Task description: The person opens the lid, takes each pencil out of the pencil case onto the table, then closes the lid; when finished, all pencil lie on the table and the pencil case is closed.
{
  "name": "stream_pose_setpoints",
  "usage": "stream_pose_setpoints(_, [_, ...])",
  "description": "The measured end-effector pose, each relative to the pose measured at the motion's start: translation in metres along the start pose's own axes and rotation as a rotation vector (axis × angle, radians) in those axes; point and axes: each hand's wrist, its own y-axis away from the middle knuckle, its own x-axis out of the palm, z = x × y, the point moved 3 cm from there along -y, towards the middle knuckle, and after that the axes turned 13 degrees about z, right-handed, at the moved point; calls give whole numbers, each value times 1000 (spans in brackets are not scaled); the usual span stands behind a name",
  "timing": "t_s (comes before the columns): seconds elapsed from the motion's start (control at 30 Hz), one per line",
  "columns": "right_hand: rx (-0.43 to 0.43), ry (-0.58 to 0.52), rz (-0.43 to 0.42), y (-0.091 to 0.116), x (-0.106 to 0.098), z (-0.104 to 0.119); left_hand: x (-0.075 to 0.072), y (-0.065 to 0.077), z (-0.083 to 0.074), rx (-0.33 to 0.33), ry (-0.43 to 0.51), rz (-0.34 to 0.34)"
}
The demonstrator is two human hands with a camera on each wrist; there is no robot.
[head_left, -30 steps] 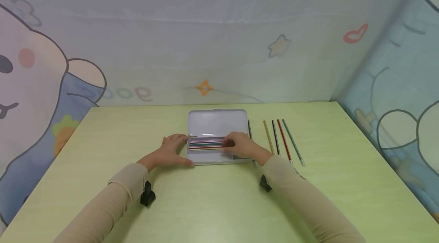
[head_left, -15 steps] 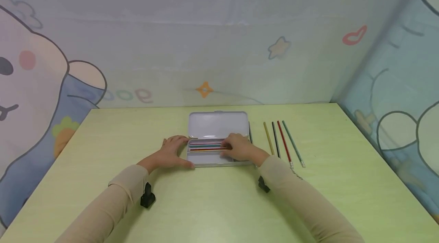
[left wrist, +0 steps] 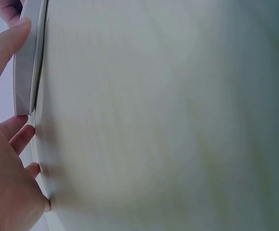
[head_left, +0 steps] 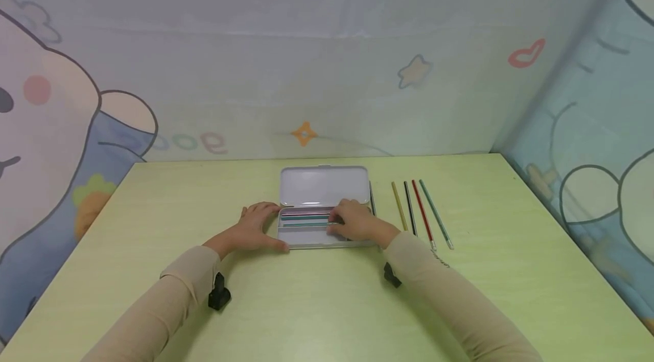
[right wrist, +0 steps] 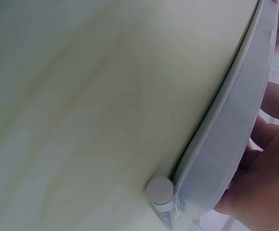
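Note:
An open white tin pencil case (head_left: 306,238) lies on the table, its lid (head_left: 324,186) folded back. Several pencils (head_left: 305,217) lie lengthwise in its rear part. My left hand (head_left: 252,230) spans the case's left end, thumb along the front wall and fingers at the side; the left wrist view shows fingertips touching the table. My right hand (head_left: 360,221) reaches into the right half, fingers curled. A teal pencil (head_left: 305,224) runs into the gap between its thumb and fingers. That hand hides the pencils' right ends. In the right wrist view its fingers are partly behind the front wall (right wrist: 231,130).
Right of the case lie a yellow pencil (head_left: 399,206), a black pencil (head_left: 410,207), a red pencil (head_left: 423,211) and a green pencil (head_left: 436,214). A dark pencil (head_left: 372,198) lies close along the case's right side. A patterned cloth (head_left: 327,67) hangs behind the table.
The red and yellow pencils at the front of the row in the case no longer show; a teal one appears there. My right hand shifted slightly inside the case. My left hand stayed put.

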Motion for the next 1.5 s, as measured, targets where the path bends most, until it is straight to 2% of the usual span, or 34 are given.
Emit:
stream_pose_setpoints(0.3, [49,-45,26,2,0,3,2,-1,1,-8,-8,-3])
stream_pose_setpoints(0.57, [5,-99,-8,1,-2,4,2,1,1,-16,-9,0])
stream_pose_setpoints(0.87, [17,-73,21,1,-1,5,0,2,-1,-11,-10,-1])
stream_pose_setpoints(1.5, [1,-171,-8,2,-4,1,0,0,0,1,-3,4])
